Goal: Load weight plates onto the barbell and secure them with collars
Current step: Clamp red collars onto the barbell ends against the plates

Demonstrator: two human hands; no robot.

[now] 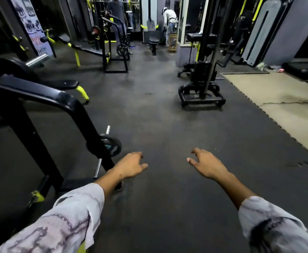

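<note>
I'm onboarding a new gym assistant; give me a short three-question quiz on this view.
1. True or false: the left hand holds a weight plate.
2. Multiple choice: the small weight plate on the storage peg is: A) by the left hand, low on the black rack; B) under the right hand; C) on the tan mat.
3. Fill in: at upper left, a chrome barbell sleeve sticks out past a large black ____.

Key:
1. False; both hands are empty, fingers spread over the dark floor.
2. A.
3. Plate.
</note>
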